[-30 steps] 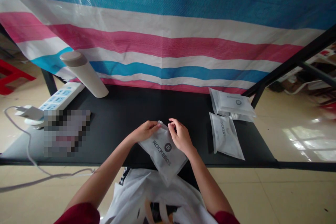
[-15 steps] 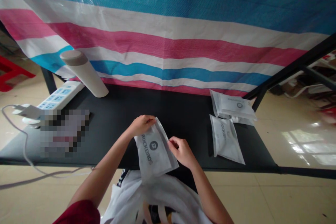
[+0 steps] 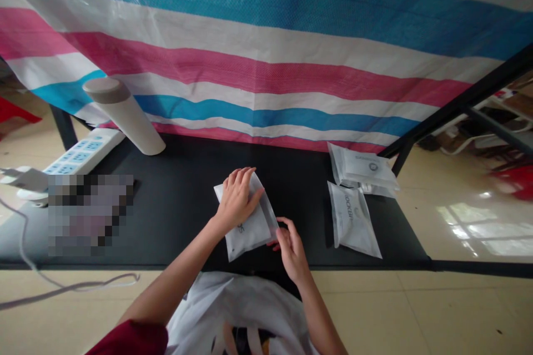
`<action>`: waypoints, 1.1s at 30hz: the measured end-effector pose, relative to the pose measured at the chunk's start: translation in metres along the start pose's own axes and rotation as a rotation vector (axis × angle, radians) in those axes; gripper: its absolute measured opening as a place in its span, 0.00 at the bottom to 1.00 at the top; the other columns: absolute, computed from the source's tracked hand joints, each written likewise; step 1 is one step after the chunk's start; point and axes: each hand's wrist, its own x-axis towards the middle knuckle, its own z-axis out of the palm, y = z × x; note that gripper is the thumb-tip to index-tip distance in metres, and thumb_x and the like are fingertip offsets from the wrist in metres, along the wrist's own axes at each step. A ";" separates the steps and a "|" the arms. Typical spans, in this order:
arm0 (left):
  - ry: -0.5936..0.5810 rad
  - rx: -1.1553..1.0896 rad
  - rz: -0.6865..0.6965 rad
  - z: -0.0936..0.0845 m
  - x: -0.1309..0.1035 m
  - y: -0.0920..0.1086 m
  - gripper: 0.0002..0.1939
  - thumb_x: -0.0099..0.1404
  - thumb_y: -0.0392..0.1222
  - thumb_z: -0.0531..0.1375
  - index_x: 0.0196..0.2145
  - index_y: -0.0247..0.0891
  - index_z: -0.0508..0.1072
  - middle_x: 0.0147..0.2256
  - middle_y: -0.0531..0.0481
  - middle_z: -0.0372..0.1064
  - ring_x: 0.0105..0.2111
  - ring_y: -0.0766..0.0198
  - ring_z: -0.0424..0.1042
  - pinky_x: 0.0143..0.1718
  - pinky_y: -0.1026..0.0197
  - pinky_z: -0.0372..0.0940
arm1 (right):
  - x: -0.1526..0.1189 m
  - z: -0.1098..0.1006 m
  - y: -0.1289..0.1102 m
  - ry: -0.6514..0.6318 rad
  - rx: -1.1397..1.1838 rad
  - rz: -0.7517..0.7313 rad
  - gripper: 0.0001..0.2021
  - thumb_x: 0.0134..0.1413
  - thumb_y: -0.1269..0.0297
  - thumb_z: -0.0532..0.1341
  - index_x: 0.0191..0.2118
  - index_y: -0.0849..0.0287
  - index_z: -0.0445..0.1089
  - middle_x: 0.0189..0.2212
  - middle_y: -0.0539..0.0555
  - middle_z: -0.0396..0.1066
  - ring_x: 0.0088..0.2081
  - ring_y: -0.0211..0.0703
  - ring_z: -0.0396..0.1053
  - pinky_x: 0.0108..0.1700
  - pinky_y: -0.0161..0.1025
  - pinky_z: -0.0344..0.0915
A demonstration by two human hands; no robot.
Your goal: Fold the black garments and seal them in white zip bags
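A frosted white plastic bag (image 3: 255, 233) with dark lettering lies on the black tabletop in front of me. My left hand (image 3: 238, 197) rests flat across its upper part, fingers stretched out and thumb apart, covering most of the print. At the bag's lower right corner, my right hand (image 3: 290, 247) has the edge between thumb and fingers. Another printed white bag (image 3: 356, 221) lies to the right, and behind it more of the same kind of bags (image 3: 364, 169) overlap.
On the left stand a white bottle (image 3: 129, 116) with a grey lid and a power strip (image 3: 85, 155) with a plugged-in charger (image 3: 25, 178). A blurred-out flat object (image 3: 89, 213) lies nearby. Striped sheeting (image 3: 258, 77) hangs behind the black table (image 3: 187, 177). A cable (image 3: 66, 288) trails at left.
My left hand went from gripping the bag's top edge to lying flat over its print. The bag now lies on the table, its lower end no longer over the front edge. The view shifted slightly.
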 end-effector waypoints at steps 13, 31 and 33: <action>-0.062 -0.247 0.043 0.021 -0.056 -0.029 0.37 0.63 0.42 0.52 0.66 0.34 0.43 0.62 0.33 0.46 0.65 0.45 0.47 0.62 0.39 0.50 | 0.062 0.007 -0.015 -0.210 -0.343 -0.052 0.20 0.58 0.47 0.57 0.40 0.59 0.74 0.32 0.56 0.77 0.34 0.47 0.74 0.30 0.35 0.63; -0.219 0.063 0.112 0.048 -0.051 -0.021 0.38 0.65 0.58 0.56 0.67 0.40 0.51 0.68 0.38 0.44 0.68 0.37 0.37 0.65 0.36 0.42 | 0.060 -0.064 -0.003 0.356 0.110 0.060 0.20 0.45 0.53 0.63 0.43 0.58 0.74 0.37 0.54 0.77 0.43 0.50 0.73 0.42 0.42 0.69; -0.218 0.057 0.101 0.050 -0.048 -0.019 0.35 0.65 0.58 0.55 0.65 0.40 0.56 0.67 0.39 0.46 0.68 0.37 0.39 0.65 0.36 0.42 | 0.057 -0.065 -0.008 0.356 0.187 -0.011 0.19 0.45 0.52 0.64 0.42 0.59 0.74 0.36 0.53 0.77 0.41 0.49 0.73 0.43 0.42 0.69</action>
